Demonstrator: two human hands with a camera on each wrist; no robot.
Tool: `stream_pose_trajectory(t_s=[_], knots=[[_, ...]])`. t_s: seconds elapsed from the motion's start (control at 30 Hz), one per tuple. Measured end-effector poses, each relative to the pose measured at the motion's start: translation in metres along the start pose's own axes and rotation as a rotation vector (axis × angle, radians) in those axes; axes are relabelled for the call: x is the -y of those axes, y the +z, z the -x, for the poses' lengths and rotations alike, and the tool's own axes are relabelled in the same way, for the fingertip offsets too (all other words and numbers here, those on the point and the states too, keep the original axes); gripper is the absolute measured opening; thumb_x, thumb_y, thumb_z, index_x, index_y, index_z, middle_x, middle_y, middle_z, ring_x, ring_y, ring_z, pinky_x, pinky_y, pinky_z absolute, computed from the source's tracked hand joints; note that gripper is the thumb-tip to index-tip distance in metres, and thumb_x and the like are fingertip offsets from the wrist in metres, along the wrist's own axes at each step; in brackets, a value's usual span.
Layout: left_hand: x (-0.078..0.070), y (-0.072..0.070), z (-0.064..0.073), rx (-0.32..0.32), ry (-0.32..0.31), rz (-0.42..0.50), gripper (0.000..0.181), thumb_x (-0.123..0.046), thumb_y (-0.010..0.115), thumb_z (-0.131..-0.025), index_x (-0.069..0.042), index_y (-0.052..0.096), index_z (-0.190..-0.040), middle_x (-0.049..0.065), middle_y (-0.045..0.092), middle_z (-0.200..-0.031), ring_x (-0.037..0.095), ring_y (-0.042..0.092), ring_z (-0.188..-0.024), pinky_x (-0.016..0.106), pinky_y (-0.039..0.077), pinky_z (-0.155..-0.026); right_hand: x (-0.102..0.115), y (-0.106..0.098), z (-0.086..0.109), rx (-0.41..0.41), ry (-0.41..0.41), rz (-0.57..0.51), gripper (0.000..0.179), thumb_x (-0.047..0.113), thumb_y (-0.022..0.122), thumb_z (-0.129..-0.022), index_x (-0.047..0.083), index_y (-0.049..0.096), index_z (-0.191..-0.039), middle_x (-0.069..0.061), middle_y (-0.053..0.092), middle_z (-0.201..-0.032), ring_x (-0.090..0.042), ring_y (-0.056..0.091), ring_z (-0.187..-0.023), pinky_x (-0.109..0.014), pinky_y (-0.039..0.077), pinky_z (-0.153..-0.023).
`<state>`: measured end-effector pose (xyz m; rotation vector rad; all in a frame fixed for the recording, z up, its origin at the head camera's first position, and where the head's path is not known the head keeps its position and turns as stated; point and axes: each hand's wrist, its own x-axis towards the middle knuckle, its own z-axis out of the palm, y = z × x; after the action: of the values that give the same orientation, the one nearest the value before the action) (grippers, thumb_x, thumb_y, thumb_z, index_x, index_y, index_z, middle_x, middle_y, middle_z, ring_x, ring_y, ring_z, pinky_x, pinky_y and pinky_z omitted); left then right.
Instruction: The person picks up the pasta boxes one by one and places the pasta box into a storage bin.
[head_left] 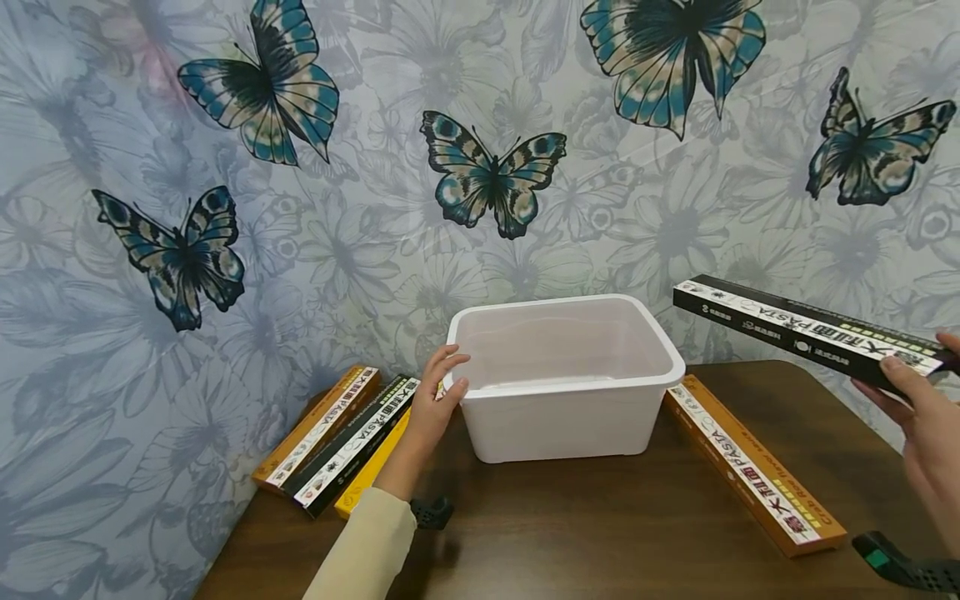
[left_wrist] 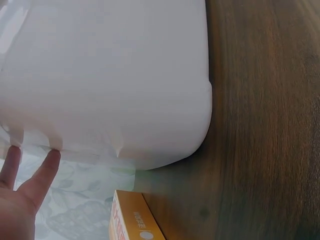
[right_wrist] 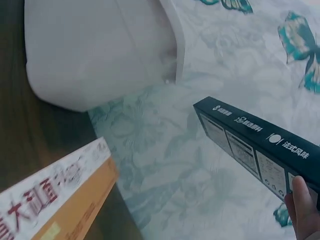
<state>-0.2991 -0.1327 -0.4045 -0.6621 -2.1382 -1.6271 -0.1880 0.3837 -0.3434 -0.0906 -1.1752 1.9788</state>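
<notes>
A white plastic bin [head_left: 558, 425] stands upright on the brown table, its open top showing bare inner walls. My left hand [head_left: 431, 408] touches the bin's left rim and side with fingers fairly straight; two fingertips [left_wrist: 54, 155] meet the wall in the left wrist view. To the right, my right hand [head_left: 926, 408] grips one end of a long black pasta box [head_left: 802, 325], thumb on its near side. The box is held in the air, tilted, its far end pointing toward the bin's upper right. Below it an orange pasta box [head_left: 757, 467] lies on the table beside the bin.
Left of the bin lie an orange pasta box [head_left: 318, 429], a black pasta box [head_left: 356, 446] and a yellow box [head_left: 375, 471], side by side. The yellow one is partly behind my left forearm. A butterfly-patterned wall [head_left: 360, 250] rises behind the table [head_left: 570, 525].
</notes>
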Motion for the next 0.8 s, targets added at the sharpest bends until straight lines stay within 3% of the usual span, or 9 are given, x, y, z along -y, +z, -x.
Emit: stream_pose_trajectory(t_s=[0.23,0.5,0.63,0.8], knots=[[0.004,-0.001,0.001,0.03,-0.032,0.021,0.033,-0.016,0.055,-0.099,-0.013,0.06,-0.131,0.01,0.035,-0.158,0.033,0.023,-0.152,0.066,0.015,-0.12,0.004,0.031,0.002,0.154,0.014,-0.095,0.056,-0.019,0.055,-0.09,0.01,0.05,-0.137,0.002,0.038,-0.126,-0.011,0.062,-0.099,-0.023,0.059,-0.063],[0.0,0.0,0.0,0.025,-0.053,0.025,0.034,-0.011,0.053,-0.1,-0.007,0.057,-0.133,0.014,0.033,-0.159,0.035,0.022,-0.152,0.066,0.015,-0.12,0.0,0.067,0.001,0.33,0.071,-0.212,0.051,-0.022,0.054,-0.088,0.006,0.054,-0.131,-0.003,0.04,-0.123,-0.016,0.072,-0.088,-0.032,0.061,-0.065],[-0.015,-0.001,0.001,0.026,-0.044,0.036,0.035,-0.006,0.052,-0.098,0.002,0.056,-0.131,0.024,0.031,-0.158,0.042,0.021,-0.151,0.067,0.014,-0.12,-0.007,0.08,-0.002,0.404,0.139,-0.215,0.051,-0.021,0.053,-0.089,0.008,0.054,-0.131,-0.002,0.039,-0.125,-0.015,0.066,-0.098,-0.034,0.061,-0.067],[-0.038,-0.004,0.004,0.049,-0.046,0.039,0.035,-0.004,0.051,-0.098,0.006,0.055,-0.131,0.029,0.03,-0.157,0.044,0.021,-0.15,0.067,0.015,-0.12,-0.017,0.093,-0.001,0.472,0.193,-0.12,0.051,-0.014,0.056,-0.092,0.012,0.05,-0.136,0.001,0.04,-0.126,-0.012,0.06,-0.104,-0.031,0.061,-0.069]])
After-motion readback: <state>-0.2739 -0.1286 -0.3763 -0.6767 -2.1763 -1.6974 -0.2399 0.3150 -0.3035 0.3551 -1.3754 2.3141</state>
